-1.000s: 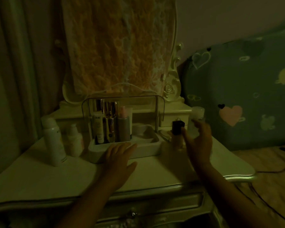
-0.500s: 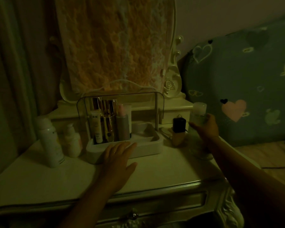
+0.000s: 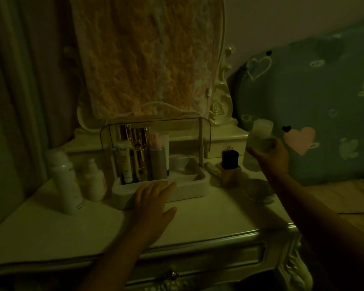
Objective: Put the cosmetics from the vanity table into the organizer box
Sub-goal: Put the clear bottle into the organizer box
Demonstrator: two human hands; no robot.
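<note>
The white organizer box (image 3: 189, 191) with a clear raised lid stands mid-table, holding several upright tubes and bottles (image 3: 142, 158) in its left half. My left hand (image 3: 153, 203) lies flat on the table, fingers spread, touching the box's front wall. My right hand (image 3: 270, 154) grips a clear bottle with a white cap (image 3: 261, 136) at the table's right rear. A black-capped foundation bottle (image 3: 229, 166) and a small flat item (image 3: 212, 169) stand right of the box. A tall white spray can (image 3: 64, 181) and a small pump bottle (image 3: 94, 181) stand left of it.
The cream vanity table (image 3: 208, 219) has a cloth-draped mirror (image 3: 147, 57) behind the box and a small drawer unit (image 3: 225, 141) at the back. A round compact (image 3: 259, 191) lies near my right forearm. A heart-patterned cushion (image 3: 315, 106) is to the right, a curtain at left.
My right hand reached past the black-capped bottle to the clear white-capped bottle and closed around it. My left hand stayed against the box front.
</note>
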